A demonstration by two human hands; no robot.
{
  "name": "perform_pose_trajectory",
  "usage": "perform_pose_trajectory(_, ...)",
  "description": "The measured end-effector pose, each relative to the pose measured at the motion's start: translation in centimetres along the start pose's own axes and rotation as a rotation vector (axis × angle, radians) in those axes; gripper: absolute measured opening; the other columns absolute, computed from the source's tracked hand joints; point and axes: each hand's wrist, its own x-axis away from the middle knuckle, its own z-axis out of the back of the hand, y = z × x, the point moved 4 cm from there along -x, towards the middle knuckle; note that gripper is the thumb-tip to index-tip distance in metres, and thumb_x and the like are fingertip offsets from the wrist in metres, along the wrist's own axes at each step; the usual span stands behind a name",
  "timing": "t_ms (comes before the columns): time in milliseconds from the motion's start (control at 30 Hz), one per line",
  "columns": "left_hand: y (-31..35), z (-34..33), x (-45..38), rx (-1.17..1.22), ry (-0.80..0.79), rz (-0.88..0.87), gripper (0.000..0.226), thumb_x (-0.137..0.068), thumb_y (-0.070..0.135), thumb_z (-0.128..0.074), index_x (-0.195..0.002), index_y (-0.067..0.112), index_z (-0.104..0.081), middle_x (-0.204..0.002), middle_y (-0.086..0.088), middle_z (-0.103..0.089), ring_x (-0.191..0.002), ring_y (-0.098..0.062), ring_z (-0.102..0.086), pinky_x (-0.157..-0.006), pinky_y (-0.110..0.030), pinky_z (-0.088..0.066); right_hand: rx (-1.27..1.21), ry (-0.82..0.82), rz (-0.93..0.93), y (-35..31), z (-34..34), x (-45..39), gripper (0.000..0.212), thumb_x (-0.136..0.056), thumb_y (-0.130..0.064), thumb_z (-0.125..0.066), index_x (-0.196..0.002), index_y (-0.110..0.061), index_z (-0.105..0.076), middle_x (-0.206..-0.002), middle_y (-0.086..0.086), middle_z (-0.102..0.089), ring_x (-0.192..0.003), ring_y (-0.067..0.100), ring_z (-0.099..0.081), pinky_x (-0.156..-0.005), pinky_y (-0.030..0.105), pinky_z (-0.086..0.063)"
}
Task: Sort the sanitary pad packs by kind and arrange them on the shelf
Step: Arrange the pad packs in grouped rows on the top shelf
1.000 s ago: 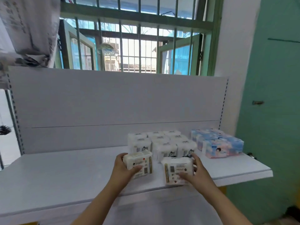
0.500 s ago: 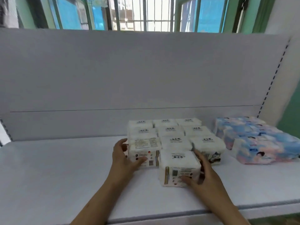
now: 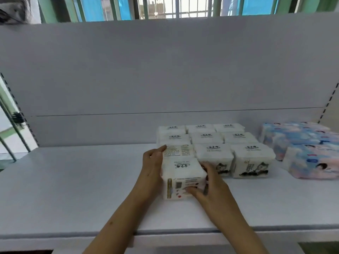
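White sanitary pad packs (image 3: 212, 143) stand in neat rows at the back middle of the white shelf (image 3: 73, 184). One more white pack (image 3: 183, 177) sits in front of the left column, barcode side facing me. My right hand (image 3: 211, 189) grips this front pack, thumb on its front face and fingers on its right side. My left hand (image 3: 153, 167) lies flat against the left side of the front pack, its fingertips touching the pack behind (image 3: 178, 151), whose printed text faces up. Blue-and-pink packs (image 3: 302, 143) are grouped to the right.
The shelf's white back panel (image 3: 165, 70) rises behind the packs, with a barred window (image 3: 176, 6) above it. Bare shelf surface stretches to the left of the packs and along the front edge (image 3: 55, 235).
The pack in my left hand went into the left column's front spot. My right hand slid its pack left, in front of that column. My left hand moved flat against the side.
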Motion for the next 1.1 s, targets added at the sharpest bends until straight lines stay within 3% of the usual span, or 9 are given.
perform_pose_trajectory(100, 0.1, 0.1, 0.2, 0.063, -0.022, 0.009, 0.05, -0.094, 0.056, -0.042, -0.139, 0.033, -0.043, -0.135, 0.01, -0.037, -0.115, 0.015, -0.049, -0.089, -0.005, -0.043, 0.005, 0.023, 0.004, -0.3, -1.0, 0.3, 0.072, -0.082, -0.037, -0.074, -0.142, -0.036, -0.034, -0.133, -0.014, -0.049, -0.115, 0.003, -0.051, -0.094, 0.023, -0.047)
perform_pose_trajectory(200, 0.3, 0.2, 0.1, 0.063, -0.05, 0.015, 0.041, -0.096, 0.047, -0.051, -0.136, 0.036, -0.046, -0.138, 0.009, -0.034, -0.122, 0.002, -0.05, -0.09, -0.011, -0.048, -0.015, 0.043, 0.004, -0.2, -0.7, 0.7, 0.074, -0.08, -0.045, -0.075, -0.142, -0.041, -0.035, -0.138, -0.018, -0.046, -0.123, 0.001, -0.048, -0.103, 0.03, -0.047)
perform_pose_trajectory(267, 0.2, 0.8, -0.2, -0.028, -0.039, -0.023, 0.041, -0.094, 0.055, -0.051, -0.132, 0.041, -0.047, -0.141, 0.012, -0.031, -0.132, -0.004, -0.04, -0.106, -0.027, -0.045, 0.02, 0.065, 0.012, -0.6, 0.0, 1.1, 0.07, -0.079, -0.051, -0.073, -0.141, -0.04, -0.04, -0.14, -0.019, -0.044, -0.126, 0.002, -0.046, -0.107, 0.028, -0.042)
perform_pose_trajectory(367, 2.2, 2.0, -0.3, -0.321, 0.067, -0.218, 0.054, -0.091, 0.064, -0.038, -0.137, 0.038, -0.047, -0.15, 0.01, -0.023, -0.143, -0.008, -0.017, -0.117, -0.042, -0.028, 0.106, 0.141, 0.032, -1.8, 2.0, 2.3, 0.051, -0.085, -0.053, -0.063, -0.132, -0.044, -0.043, -0.134, -0.022, -0.044, -0.123, -0.003, -0.041, -0.103, 0.013, -0.032)
perform_pose_trajectory(500, 8.0, 1.1, 1.5, -0.431, 0.081, -0.495, 0.057, -0.093, 0.052, -0.041, -0.142, 0.025, -0.048, -0.152, 0.001, -0.029, -0.144, -0.014, -0.021, -0.116, -0.035, -0.023, 0.187, 0.319, -0.052, -2.5, 5.9, 3.9, 0.05, -0.094, -0.045, -0.055, -0.139, -0.025, -0.047, -0.138, -0.009, -0.047, -0.123, 0.001, -0.04, -0.104, 0.019, -0.03)
perform_pose_trajectory(667, 11.2, -4.2, 8.1, -0.416, -0.178, -0.723, 0.052, -0.092, 0.04, -0.048, -0.14, 0.02, -0.05, -0.15, -0.002, -0.038, -0.14, -0.022, -0.035, -0.113, -0.04, -0.035, 0.402, 0.495, -0.207, -3.4, 11.3, 9.0, 0.058, -0.098, -0.043, -0.05, -0.149, -0.016, -0.037, -0.153, 0.003, -0.037, -0.142, 0.017, -0.03, -0.111, 0.024, -0.021)
perform_pose_trajectory(800, 11.7, -9.7, 17.4, -0.301, -0.442, -0.887, 0.052, -0.093, 0.037, -0.052, -0.142, 0.019, -0.048, -0.151, -0.003, -0.042, -0.139, -0.02, -0.038, -0.112, -0.036, -0.033, 0.639, 0.553, -0.356, -3.4, 15.3, 16.5, 0.065, -0.098, -0.046, -0.047, -0.152, -0.013, -0.03, -0.158, 0.007, -0.031, -0.145, 0.022, -0.025, -0.119, 0.036, -0.021)
perform_pose_trajectory(900, 11.2, -13.9, 23.9, -0.241, -0.676, -0.838, 0.057, -0.096, 0.041, -0.046, -0.148, 0.02, -0.04, -0.154, -0.001, -0.037, -0.143, -0.018, -0.032, -0.118, -0.033, -0.024, 0.745, 0.619, -0.49, -3.2, 18.1, 24.5, 0.066, -0.099, -0.047, -0.045, -0.152, -0.011, -0.029, -0.157, 0.008, -0.032, -0.145, 0.024, -0.026, -0.118, 0.037, -0.023)
perform_pose_trajectory(1100, 10.6, -20.7, 35.7, -0.274, -1.029, -0.807, 0.068, -0.095, 0.047, -0.047, -0.153, 0.019, -0.027, -0.15, -0.002, -0.035, -0.137, -0.022, -0.036, -0.112, -0.038, -0.036, 0.762, 0.719, -0.829, -3.3, 21.5, 42.1, 0.067, -0.1, -0.054, -0.035, -0.154, -0.014, -0.025, -0.159, 0.003, -0.027, -0.146, 0.021, -0.023, -0.12, 0.039, -0.024)
